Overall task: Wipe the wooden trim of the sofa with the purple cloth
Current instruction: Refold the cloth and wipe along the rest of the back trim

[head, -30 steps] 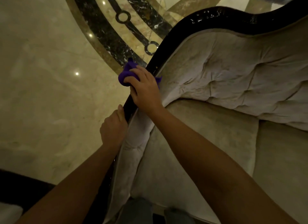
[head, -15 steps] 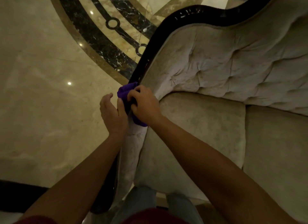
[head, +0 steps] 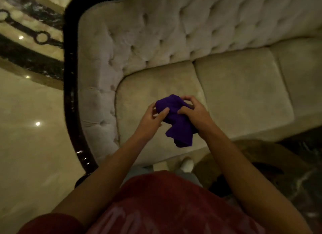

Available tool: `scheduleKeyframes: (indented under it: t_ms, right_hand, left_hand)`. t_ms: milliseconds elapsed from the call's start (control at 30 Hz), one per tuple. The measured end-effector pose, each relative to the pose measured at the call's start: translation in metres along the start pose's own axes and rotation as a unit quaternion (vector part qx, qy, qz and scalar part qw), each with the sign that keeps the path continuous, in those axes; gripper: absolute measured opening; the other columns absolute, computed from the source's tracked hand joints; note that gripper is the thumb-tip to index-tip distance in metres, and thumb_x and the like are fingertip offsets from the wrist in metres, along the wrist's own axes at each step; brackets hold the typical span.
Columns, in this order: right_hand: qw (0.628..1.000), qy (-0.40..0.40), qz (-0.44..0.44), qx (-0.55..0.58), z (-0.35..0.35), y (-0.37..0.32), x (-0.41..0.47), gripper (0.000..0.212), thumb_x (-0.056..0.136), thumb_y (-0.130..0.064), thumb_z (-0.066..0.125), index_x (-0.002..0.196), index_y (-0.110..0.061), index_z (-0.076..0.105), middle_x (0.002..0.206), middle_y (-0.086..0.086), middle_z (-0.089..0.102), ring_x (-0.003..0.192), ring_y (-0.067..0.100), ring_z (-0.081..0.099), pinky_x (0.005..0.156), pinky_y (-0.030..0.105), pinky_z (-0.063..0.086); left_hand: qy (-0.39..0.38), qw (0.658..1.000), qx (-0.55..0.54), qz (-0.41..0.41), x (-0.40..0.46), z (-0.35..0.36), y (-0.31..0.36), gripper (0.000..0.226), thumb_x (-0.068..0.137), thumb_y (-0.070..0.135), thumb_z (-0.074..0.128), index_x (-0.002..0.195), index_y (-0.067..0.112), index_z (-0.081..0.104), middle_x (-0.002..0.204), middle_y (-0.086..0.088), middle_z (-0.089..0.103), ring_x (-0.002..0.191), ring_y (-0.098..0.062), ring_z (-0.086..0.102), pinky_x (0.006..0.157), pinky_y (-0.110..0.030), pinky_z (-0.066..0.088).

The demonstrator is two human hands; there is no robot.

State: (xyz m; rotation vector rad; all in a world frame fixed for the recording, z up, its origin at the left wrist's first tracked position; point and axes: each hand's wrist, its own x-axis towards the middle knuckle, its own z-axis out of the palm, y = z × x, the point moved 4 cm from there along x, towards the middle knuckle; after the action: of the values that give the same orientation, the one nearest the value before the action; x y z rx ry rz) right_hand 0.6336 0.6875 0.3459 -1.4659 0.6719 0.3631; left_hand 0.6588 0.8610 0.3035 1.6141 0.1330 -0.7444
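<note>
The purple cloth is bunched up in the air above the sofa's left seat cushion. My left hand pinches its left side and my right hand grips its right side, so both hands hold it. The dark glossy wooden trim runs along the outer edge of the sofa's left arm and curves over the top of the backrest, well to the left of both hands. Neither hand touches the trim.
The sofa has a pale tufted backrest and beige seat cushions. Shiny marble floor with a dark inlaid band lies to the left. My red shirt and one shoe show at the bottom.
Both hands have left the trim on the sofa arm and come together over the seat cushion with the cloth between them. The view has swung right and down over the sofa.
</note>
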Motion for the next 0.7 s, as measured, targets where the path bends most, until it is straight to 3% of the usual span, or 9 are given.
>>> scheduleKeyframes:
  t_ms: [100, 300, 433, 600, 700]
  right_hand:
    - [0.997, 0.023, -0.009, 0.069, -0.071, 0.013, -0.039, 0.035, 0.073, -0.020, 0.073, 0.104, -0.036, 0.071, 0.091, -0.006, 0.080, 0.076, 0.014, 0.076, 0.059, 0.026, 0.058]
    - [0.971, 0.062, -0.001, 0.230, -0.208, 0.059, -0.120, 0.026, 0.078, -0.024, 0.071, 0.103, -0.026, 0.079, 0.104, 0.007, 0.080, 0.088, 0.022, 0.077, 0.068, 0.032, 0.061]
    - [0.951, 0.124, 0.000, 0.283, -0.295, 0.083, -0.169, 0.022, 0.083, -0.027, 0.070, 0.101, -0.025, 0.081, 0.108, 0.010, 0.080, 0.092, 0.024, 0.078, 0.074, 0.035, 0.062]
    - [0.946, 0.191, -0.029, 0.260, -0.382, 0.100, -0.219, 0.020, 0.092, -0.031, 0.066, 0.102, -0.041, 0.079, 0.111, -0.004, 0.080, 0.104, 0.019, 0.075, 0.090, 0.040, 0.061]
    - [0.940, 0.271, -0.033, 0.204, -0.422, 0.114, -0.241, 0.021, 0.100, -0.032, 0.061, 0.109, -0.047, 0.073, 0.112, -0.015, 0.076, 0.107, 0.008, 0.069, 0.084, 0.030, 0.056]
  left_hand:
    - [-0.063, 0.998, -0.010, 0.030, -0.012, 0.079, 0.028, 0.047, 0.095, 0.040, 0.069, 0.137, 0.024, 0.054, 0.125, 0.002, 0.068, 0.110, -0.014, 0.070, 0.087, -0.035, 0.062]
    - [-0.137, 0.985, 0.055, 0.087, -0.051, 0.233, 0.059, 0.025, 0.092, 0.034, 0.074, 0.116, 0.035, 0.064, 0.116, 0.008, 0.073, 0.104, -0.003, 0.071, 0.082, -0.021, 0.058]
    - [-0.173, 0.972, 0.103, 0.122, -0.069, 0.334, 0.078, 0.021, 0.092, 0.033, 0.075, 0.112, 0.029, 0.067, 0.107, 0.008, 0.076, 0.098, -0.004, 0.072, 0.078, -0.020, 0.058]
    - [-0.232, 0.946, 0.153, 0.166, -0.082, 0.438, 0.103, 0.020, 0.089, 0.032, 0.078, 0.106, 0.029, 0.070, 0.101, 0.007, 0.077, 0.094, -0.009, 0.073, 0.078, -0.024, 0.060]
    - [-0.266, 0.921, 0.193, 0.209, -0.087, 0.488, 0.120, 0.019, 0.085, 0.036, 0.080, 0.101, 0.038, 0.069, 0.098, 0.013, 0.076, 0.091, -0.005, 0.071, 0.077, -0.022, 0.059]
